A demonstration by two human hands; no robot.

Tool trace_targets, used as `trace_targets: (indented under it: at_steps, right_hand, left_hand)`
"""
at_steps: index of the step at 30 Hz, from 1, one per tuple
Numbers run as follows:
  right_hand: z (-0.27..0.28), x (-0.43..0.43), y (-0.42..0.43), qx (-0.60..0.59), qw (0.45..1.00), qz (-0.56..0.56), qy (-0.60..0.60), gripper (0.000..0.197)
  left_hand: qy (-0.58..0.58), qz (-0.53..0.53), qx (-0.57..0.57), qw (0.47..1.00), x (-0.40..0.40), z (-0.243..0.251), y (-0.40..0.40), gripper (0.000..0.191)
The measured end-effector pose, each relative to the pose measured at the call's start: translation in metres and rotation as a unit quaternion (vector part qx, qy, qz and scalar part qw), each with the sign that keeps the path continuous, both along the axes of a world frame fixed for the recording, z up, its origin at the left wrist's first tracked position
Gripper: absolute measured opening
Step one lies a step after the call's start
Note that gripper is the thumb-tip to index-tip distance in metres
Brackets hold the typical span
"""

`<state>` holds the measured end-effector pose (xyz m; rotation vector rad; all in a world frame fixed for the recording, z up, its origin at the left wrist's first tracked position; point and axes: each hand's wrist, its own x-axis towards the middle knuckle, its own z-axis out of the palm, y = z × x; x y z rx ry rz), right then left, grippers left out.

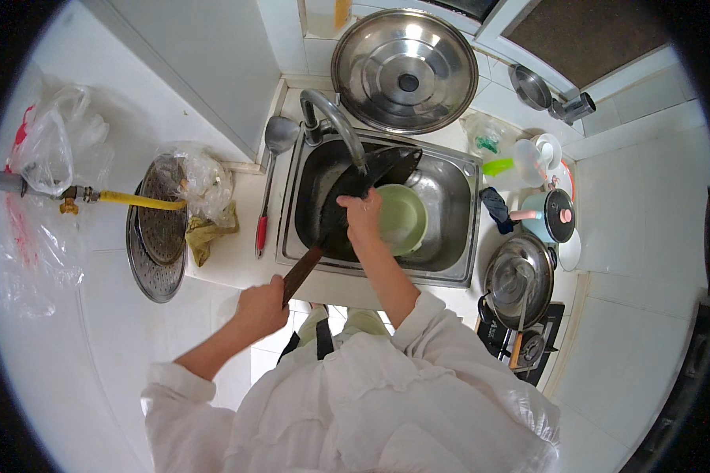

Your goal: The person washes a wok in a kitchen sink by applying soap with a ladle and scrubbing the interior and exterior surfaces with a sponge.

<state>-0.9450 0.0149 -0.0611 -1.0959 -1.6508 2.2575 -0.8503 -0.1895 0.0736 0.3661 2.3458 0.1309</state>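
Observation:
My left hand (263,308) is closed around the brown wooden handle (301,274) of a black wok (348,188), which is tilted over the stainless steel sink (449,251). My right hand (364,216) is at the wok's inner side, under the curved metal faucet (338,118); whether it holds a cloth or scrubber cannot be told. Water seems to run from the spout onto the wok. A pale green plastic basin (403,219) sits in the sink, to the right of the wok and partly behind my right wrist.
A spatula with a red grip (262,230) lies left of the sink. Behind stands a large steel lid (384,65). To the right are a dark cloth (496,208), a light blue pot (538,224) and a lidded pan (509,284) by the gas stove (535,372). Perforated steamer trays (160,236) hang left.

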Motion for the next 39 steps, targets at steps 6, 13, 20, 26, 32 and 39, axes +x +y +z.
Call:
trace_targets:
  at_steps: [6,13,20,26,32,39]
  right_hand:
    - [0.01,0.041,-0.004,-0.224,0.971,-0.058,0.066,0.05]
    - [-0.091,0.116,0.038,-0.088,0.985,0.072,0.128,0.038]
    - [-0.055,0.127,0.111,-0.113,0.986,0.025,0.123,0.026]
    - [-0.043,0.094,0.143,-0.346,0.918,-0.126,0.149,0.036]
    - [-0.068,0.118,0.143,-0.408,0.885,-0.065,0.214,0.039]
    - [-0.108,0.11,0.122,-0.477,0.847,-0.068,0.225,0.047]
  left_hand:
    - [0.012,0.144,0.171,0.975,0.043,-0.03,-0.027,0.035]
    - [-0.255,0.401,0.283,0.833,0.049,-0.092,-0.003,0.027]
    - [-0.131,0.304,0.193,0.924,0.075,-0.087,-0.007,0.027]
    - [0.047,0.186,0.156,0.969,0.096,-0.098,-0.02,0.022]
    - [0.146,0.189,0.076,0.968,0.12,-0.085,-0.02,0.023]
    - [0.287,0.181,0.006,0.941,0.132,-0.089,-0.027,0.029]
